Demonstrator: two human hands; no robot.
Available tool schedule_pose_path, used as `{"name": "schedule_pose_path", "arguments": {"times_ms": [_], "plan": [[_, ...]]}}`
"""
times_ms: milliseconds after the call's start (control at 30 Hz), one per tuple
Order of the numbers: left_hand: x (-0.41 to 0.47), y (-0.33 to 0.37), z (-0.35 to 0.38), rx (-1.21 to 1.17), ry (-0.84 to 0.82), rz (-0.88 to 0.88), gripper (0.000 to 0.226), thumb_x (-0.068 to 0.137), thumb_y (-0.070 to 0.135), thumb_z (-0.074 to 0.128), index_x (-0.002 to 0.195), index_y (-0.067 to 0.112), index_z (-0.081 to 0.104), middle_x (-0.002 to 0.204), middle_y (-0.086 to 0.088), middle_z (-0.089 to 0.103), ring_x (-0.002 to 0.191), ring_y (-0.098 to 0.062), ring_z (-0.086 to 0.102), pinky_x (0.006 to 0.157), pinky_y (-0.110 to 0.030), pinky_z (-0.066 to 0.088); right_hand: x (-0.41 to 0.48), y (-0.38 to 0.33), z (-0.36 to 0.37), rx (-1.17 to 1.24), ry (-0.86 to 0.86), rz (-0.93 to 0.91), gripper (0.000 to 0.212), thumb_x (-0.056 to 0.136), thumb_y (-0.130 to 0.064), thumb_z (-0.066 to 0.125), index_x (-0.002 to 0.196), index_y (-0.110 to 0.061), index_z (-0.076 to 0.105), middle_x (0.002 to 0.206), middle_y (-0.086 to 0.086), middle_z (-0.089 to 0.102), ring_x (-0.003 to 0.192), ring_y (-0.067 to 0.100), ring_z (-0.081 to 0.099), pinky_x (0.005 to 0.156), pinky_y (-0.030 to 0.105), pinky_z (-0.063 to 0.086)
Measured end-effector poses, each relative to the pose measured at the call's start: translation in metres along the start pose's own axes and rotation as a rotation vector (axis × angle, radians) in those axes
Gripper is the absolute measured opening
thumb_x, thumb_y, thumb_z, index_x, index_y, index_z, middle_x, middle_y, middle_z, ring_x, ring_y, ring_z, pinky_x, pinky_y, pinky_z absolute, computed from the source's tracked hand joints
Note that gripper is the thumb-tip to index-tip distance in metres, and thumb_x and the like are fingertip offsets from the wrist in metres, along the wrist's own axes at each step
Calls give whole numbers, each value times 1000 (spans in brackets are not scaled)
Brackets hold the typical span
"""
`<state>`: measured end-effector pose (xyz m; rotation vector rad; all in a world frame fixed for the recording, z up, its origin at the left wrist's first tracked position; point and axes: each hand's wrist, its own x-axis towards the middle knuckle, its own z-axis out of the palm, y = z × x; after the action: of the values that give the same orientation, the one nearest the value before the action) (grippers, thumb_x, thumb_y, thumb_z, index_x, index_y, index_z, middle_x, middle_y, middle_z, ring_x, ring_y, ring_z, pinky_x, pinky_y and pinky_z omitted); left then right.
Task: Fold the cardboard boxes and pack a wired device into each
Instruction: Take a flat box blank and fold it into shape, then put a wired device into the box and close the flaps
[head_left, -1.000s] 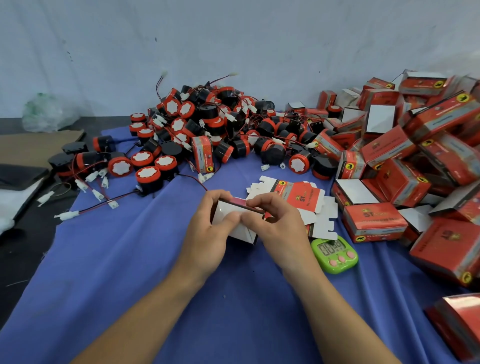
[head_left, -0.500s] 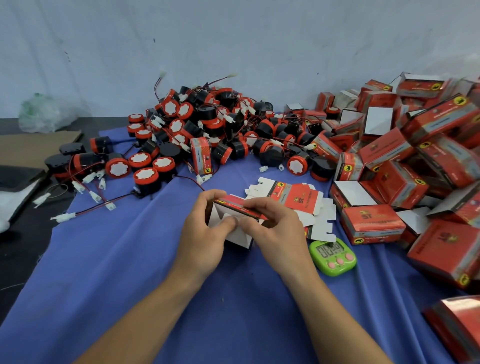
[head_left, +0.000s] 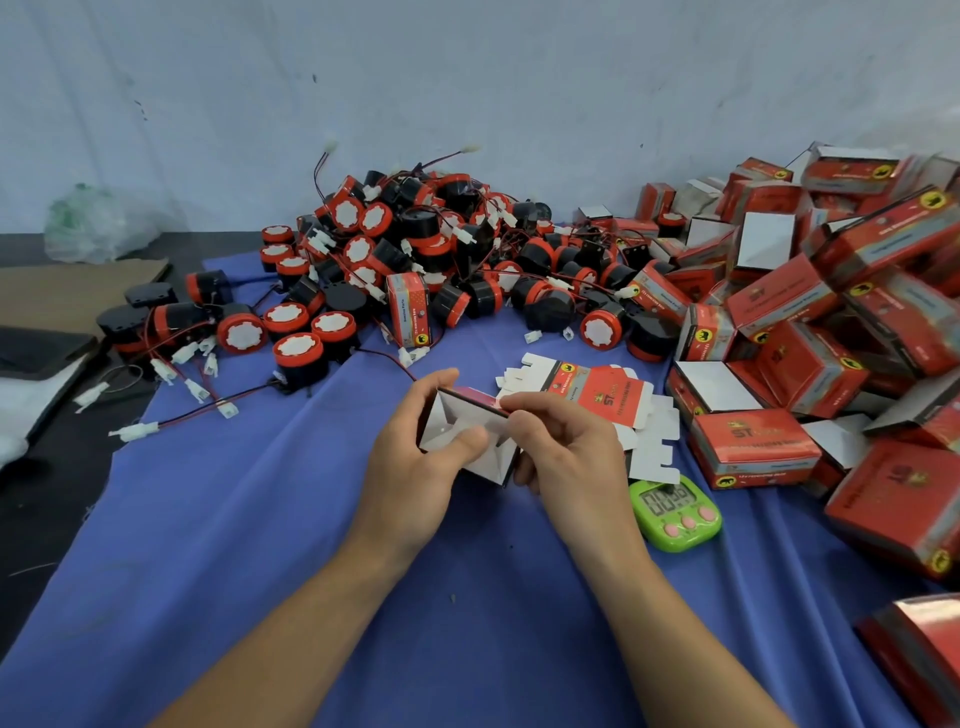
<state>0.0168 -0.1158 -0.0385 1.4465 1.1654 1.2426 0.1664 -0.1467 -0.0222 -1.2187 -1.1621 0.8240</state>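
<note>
Over the middle of the blue-draped desk (head_left: 234, 545), a left hand (head_left: 410, 467) and right hand (head_left: 566, 452) both grip a half-formed cardboard box (head_left: 467, 423), the left thumb pressing a white flap inward. The walls should be held square until each flap locks; wired devices (head_left: 415, 260) lie heaped toward the far edge.

Even, soft light; wide-angle bending at edges, slight blur throughout.
</note>
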Motion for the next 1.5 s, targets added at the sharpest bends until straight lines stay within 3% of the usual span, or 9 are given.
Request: {"name": "schedule_pose_path", "arguments": {"times_ms": [200, 500, 633, 867, 1033, 1133, 1233, 1333, 1500], "plan": [[4, -6, -2, 97, 27, 14, 51, 89, 12, 74, 120, 52, 62, 105, 23, 73, 99, -2, 70, 86, -32, 61, -1, -1, 3, -13, -7, 16, 20, 93, -6, 63, 92, -20, 77, 62, -7, 66, 51, 12, 60, 48, 17, 44], [-1, 0, -4, -112, 12, 114, 71, 78, 23, 74, 140, 47, 50, 145, 29, 55, 137, 9, 47, 108, -13, 43, 5, 5, -1, 55, 127, -16, 35, 97, -2, 52, 92, -24, 79, 64, 6, 68, 54, 17, 62, 52, 26, 49], [2, -3, -2, 37, 63, 69, 67, 77, 38, 78, 135, 55, 49, 133, 32, 60, 123, 9, 57, 103, -23, 50, 6, 7, 0, 198, 92, 86, 41, 93, 13, 45, 91, -12, 78, 84, 9, 76, 65, 17, 68, 60, 24, 54], [-4, 1, -6, 539, 50, 430, 111, 83, -7, 74, 156, 58, 22, 135, 28, 53, 119, 3, 55, 95, -9, 45, 2, 12, 12, 207, -239, 80, 38, 88, -37, 69, 126, -32, 65, 115, 1, 75, 107, 20, 72, 86, 39, 62], [-10, -3, -2, 514, -78, 492, 120, 79, 1, 81, 152, 68, 15, 134, 48, 47, 123, 22, 49, 94, 5, 35, 8, 14, 13, 216, -86, 139, 51, 70, -24, 84, 118, -28, 65, 106, 6, 77, 101, 29, 74, 93, 53, 59], [1, -4, -4, 464, 85, 471, 118, 73, 25, 92, 154, 62, 14, 155, 45, 28, 140, 20, 32, 105, 1, 29, 15, 17, 6, 320, -9, 167, 45, 67, -6, 74, 111, -15, 67, 107, 23, 72, 102, 43, 69, 89, 51, 57], [11, -4, -12, 178, -35, 239, 104, 65, 37, 90, 151, 55, 35, 149, 33, 50, 133, 12, 48, 101, -8, 44, 16, 19, 0, 413, -135, 208, 54, 67, 8, 61, 116, -11, 66, 115, 31, 66, 106, 45, 65, 93, 54, 51], [19, -13, -15, 109, -117, 173, 66, 65, 22, 88, 122, 44, 65, 116, 18, 75, 109, -6, 71, 80, -21, 58, 15, 18, 2, 295, -212, 209, 60, 71, 15, 60, 122, -17, 69, 118, 16, 72, 112, 38, 68, 96, 54, 55], [26, -16, -24, 364, 140, 151, 51, 65, 45, 87, 106, 46, 55, 101, 34, 66, 94, 10, 61, 65, -12, 47, 21, 15, 5, -166, 98, 52, 55, 83, 9, 59, 112, -36, 69, 112, -13, 72, 89, 6, 72, 77, 28, 60]]}}
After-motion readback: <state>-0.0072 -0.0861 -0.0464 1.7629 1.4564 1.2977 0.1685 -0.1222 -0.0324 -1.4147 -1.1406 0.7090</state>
